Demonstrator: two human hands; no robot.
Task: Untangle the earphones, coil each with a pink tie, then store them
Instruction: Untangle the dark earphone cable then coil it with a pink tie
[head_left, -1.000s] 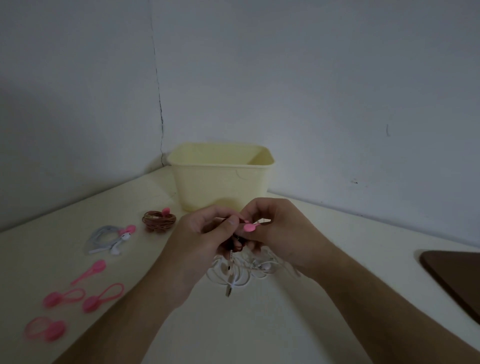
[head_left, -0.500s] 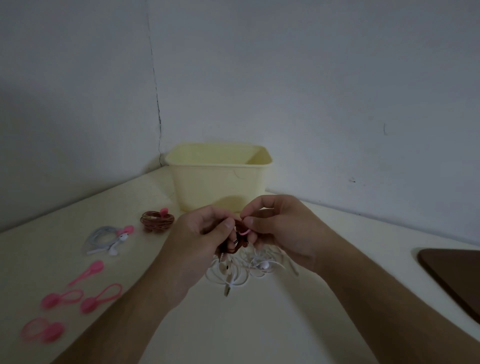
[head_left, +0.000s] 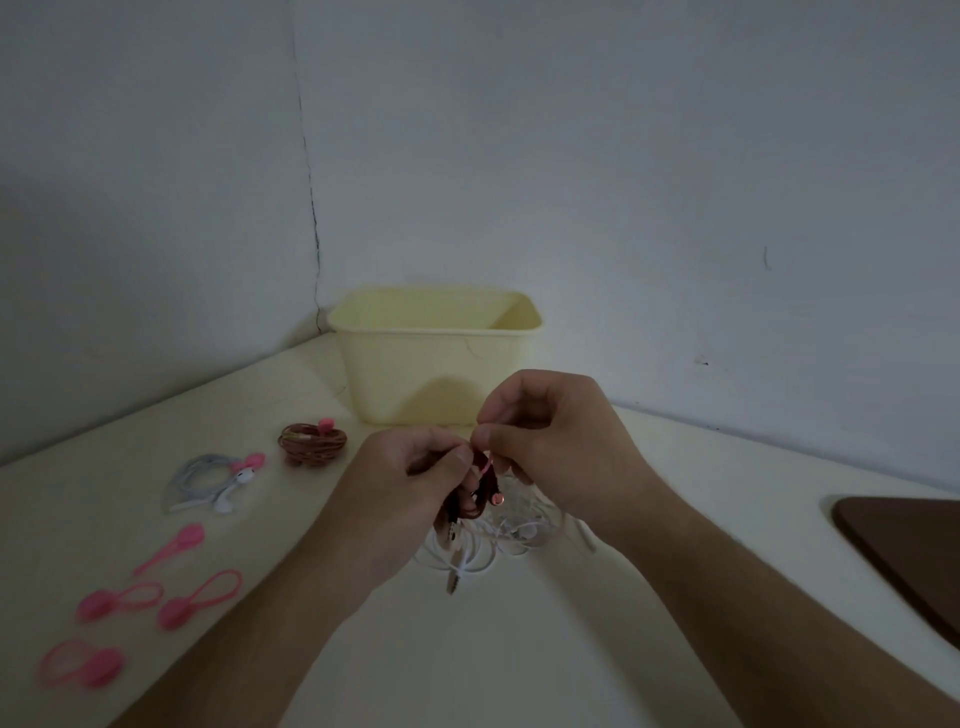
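My left hand (head_left: 410, 483) grips a dark red coiled earphone (head_left: 480, 493) just above the table. My right hand (head_left: 556, 441) pinches a pink tie (head_left: 487, 464) that lies around that coil. Under both hands lies a loose tangle of white earphones (head_left: 498, 540), its plug pointing toward me. A brown coil with a pink tie (head_left: 311, 441) and a white coil with a pink tie (head_left: 213, 478) lie to the left. The pale yellow bin (head_left: 436, 353) stands behind the hands.
Several spare pink ties (head_left: 200, 597) lie on the cream table (head_left: 519, 649) at the front left. A dark brown board (head_left: 909, 551) sits at the right edge. Walls meet in a corner just behind the bin.
The pink tie's free end, sticking out between my hands a second ago, is now drawn in around the dark red coil. My right hand has risen slightly.
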